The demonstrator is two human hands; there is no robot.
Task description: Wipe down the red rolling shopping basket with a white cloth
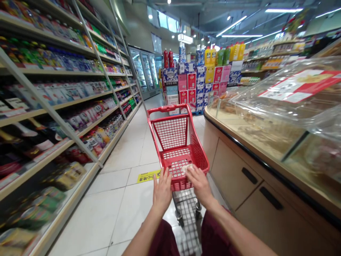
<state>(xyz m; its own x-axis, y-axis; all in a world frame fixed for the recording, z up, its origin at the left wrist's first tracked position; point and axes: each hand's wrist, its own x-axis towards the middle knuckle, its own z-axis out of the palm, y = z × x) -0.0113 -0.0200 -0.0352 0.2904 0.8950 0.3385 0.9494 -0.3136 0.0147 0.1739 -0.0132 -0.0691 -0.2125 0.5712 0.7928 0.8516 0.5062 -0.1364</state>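
Observation:
A red shopping cart (198, 158) with a plastic grid basket stands in the aisle right before me. At the left corner of its near rim is my left hand (162, 190), fingers stretched out and holding nothing. My right hand (199, 185) is at the right of the same rim, its fingers bent over a crumpled white cloth or tissue (187, 168); which of the two I cannot tell. The cart's handle bar (169, 108) is at its far end. Below the basket, the wheels show between my forearms.
Drink shelves (61, 106) line the left side. A wooden counter (237, 170) with clear plastic covers (293, 92) borders the right. Ahead stand stacked drink boxes (191, 85) and glass-door fridges (144, 69). A yellow floor sticker (147, 176) lies left of the cart.

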